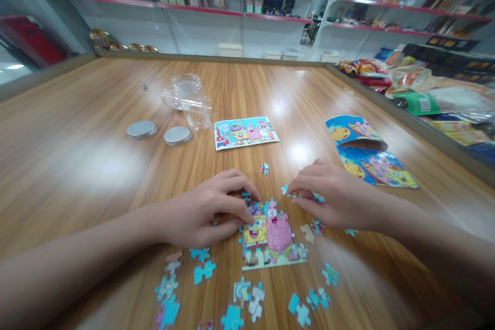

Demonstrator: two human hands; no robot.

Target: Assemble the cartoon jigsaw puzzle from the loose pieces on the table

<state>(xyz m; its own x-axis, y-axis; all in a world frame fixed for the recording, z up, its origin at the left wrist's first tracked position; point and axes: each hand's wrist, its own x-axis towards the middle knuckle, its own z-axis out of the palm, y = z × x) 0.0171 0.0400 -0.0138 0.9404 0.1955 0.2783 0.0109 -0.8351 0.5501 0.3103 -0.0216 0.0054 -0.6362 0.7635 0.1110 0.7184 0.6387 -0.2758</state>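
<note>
Pinching what looks like a jigsaw piece point(293, 197) in your right hand point(333, 193), you spread your left hand point(211, 209) onto the SpongeBob puzzle point(279, 234), seemingly steadying it, well short of the far edge of the tabletop point(88, 165).

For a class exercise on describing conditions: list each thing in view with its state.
Puzzle: partly assembled
Loose pieces: separate, scattered
Picture card: lying picture-up
Clear containers: close together
Silver discs: lying flat
Blue printed paper: partly curled
Left hand: open, fingertips at the puzzle
Right hand: fingers bent at pieces, grip unclear
</note>
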